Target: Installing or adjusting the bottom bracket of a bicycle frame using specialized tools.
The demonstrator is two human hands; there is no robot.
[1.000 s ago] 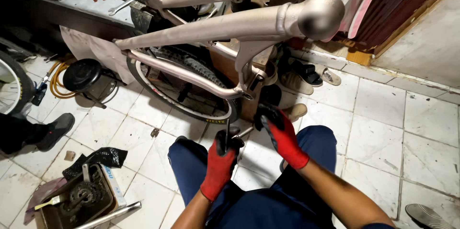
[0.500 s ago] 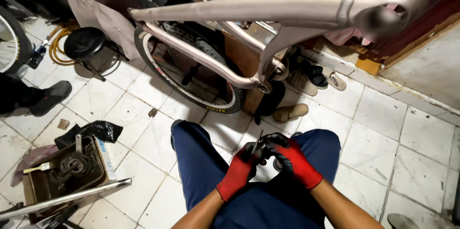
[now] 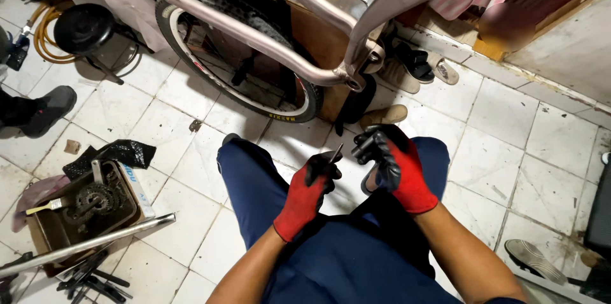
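Observation:
My left hand (image 3: 310, 191), in a red and black glove, grips a small dark metal tool (image 3: 335, 153) that sticks up from its fingers. My right hand (image 3: 393, 164), gloved the same way, is curled close beside it, its fingers bent around something small and dark that I cannot make out. Both hands hover over my lap, between my knees in blue trousers (image 3: 251, 177). A beige bicycle frame (image 3: 286, 62) hangs above and beyond them, with a tyred wheel (image 3: 210, 65) behind it.
A box with a greasy sprocket and a brush (image 3: 86, 205) sits at lower left, a metal tube (image 3: 89, 243) lying across it. A black stool (image 3: 86, 27), a yellow hose (image 3: 44, 37), another person's shoe (image 3: 48, 108) and several sandals (image 3: 417, 62) lie on the white tiled floor.
My hands came down from the frame to my lap and drew together. My view tilted downward, so the frame now sits at the top edge.

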